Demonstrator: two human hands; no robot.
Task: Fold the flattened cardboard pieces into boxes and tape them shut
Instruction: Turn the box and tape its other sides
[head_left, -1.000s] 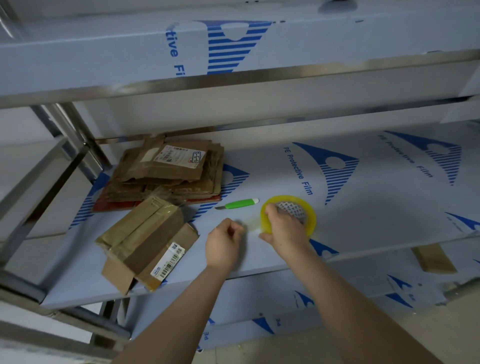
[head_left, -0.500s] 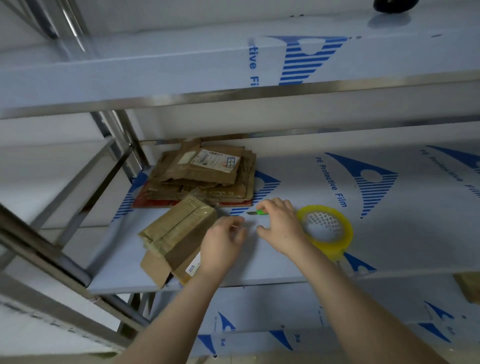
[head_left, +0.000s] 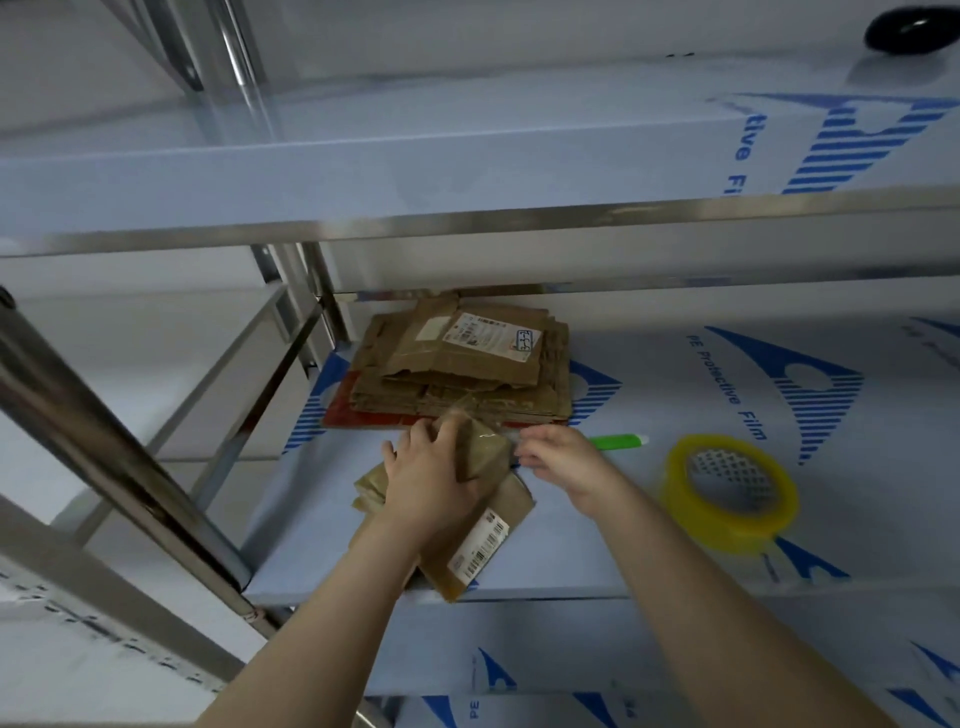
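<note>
Brown cardboard box (head_left: 485, 460) is gripped by the left hand (head_left: 428, 480); the right hand (head_left: 563, 457) is at the box's right edge, its grip unclear, with the yellow tape roll (head_left: 722, 530) farther right.

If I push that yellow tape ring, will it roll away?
Probably not: the tape roll lies flat on the shelf, so it would likely slide. Stood on edge, its round shape would probably roll.

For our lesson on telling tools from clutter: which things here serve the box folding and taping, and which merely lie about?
For the job: cardboard box, gripped by the left hand; right hand at its edge; flattened cardboard stack; yellow tape roll; green cutter.
Lying about: black object on the upper shelf.
</note>
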